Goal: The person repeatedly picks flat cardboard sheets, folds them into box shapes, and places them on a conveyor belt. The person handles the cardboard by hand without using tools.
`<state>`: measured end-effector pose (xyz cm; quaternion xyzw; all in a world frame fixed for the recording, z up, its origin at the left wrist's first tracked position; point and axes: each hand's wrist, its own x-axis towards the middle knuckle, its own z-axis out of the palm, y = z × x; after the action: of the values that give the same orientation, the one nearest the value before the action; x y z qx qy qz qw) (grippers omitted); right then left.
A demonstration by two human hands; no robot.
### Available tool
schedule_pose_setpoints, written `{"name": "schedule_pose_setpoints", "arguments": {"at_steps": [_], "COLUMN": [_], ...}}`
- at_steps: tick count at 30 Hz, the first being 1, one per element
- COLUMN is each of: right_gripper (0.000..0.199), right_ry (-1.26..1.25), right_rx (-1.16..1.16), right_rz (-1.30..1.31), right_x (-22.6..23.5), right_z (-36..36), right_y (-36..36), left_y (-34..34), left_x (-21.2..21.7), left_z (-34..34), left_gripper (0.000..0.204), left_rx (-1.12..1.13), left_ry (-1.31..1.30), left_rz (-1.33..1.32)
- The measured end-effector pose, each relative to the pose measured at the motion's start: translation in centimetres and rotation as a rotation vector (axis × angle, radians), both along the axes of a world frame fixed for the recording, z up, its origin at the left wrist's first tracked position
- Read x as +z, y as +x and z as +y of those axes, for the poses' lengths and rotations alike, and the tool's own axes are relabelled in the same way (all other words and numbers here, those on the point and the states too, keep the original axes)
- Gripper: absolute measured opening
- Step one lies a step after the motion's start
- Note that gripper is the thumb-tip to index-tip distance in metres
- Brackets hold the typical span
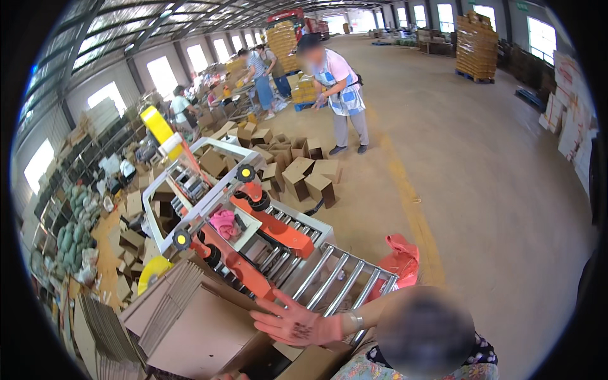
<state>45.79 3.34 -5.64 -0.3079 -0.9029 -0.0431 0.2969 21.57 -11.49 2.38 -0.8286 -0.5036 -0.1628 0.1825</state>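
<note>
Neither of my own hands shows in the head view. A co-worker in a floral top (405, 370) leans in at the lower edge. That person's open hand (294, 324), with a bracelet at the wrist, lies flat on the flap of a brown cardboard box (196, 329). The box sits at the near end of a carton sealing machine (253, 218) with orange arms. Steel rollers (342, 278) run just behind the hand.
A yellow tape roll (152, 269) hangs on the machine and a pink cloth (225, 221) lies on it. Flat cardboard (104, 329) is stacked at left, and a red bag (400, 259) lies at right. A person in an apron (339, 85) stands by open boxes (304, 174). Pallets (476, 44) stand farther back.
</note>
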Motion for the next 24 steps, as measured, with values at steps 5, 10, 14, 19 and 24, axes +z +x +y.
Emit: {"name": "schedule_pose_setpoints", "arguments": {"at_steps": [5,10,14,19,24], "right_gripper": [0.038,0.035,0.034,0.035,0.034], "right_ry": [-0.6,-0.295,-0.134,0.148,0.297], "right_rx": [0.516,0.394,-0.143,-0.338,-0.556], "right_rz": [0.282,0.704,0.72,0.507,0.65], "right_x": [0.7,-4.9,-3.3,-8.9,-8.4], "right_z": [-6.6,-7.2,-6.9,-1.9,5.5], "right_y": [7.9,8.5,14.4,18.4,8.5], "left_y": [-1.6,-1.2,8.9,18.0,17.9], "left_x": [-2.2,-4.7,-1.0,-6.5,-6.2], "left_z": [3.0,9.5,19.2,30.4,29.1], "left_gripper": [0.056,0.066,0.065,0.037,0.033], "left_rx": [0.008,0.38,0.085,-0.168,-0.413], "left_ry": [0.3,-0.978,-1.079,-0.259,0.121], "left_rz": [-0.015,-1.501,-1.15,-0.623,-0.346]}}
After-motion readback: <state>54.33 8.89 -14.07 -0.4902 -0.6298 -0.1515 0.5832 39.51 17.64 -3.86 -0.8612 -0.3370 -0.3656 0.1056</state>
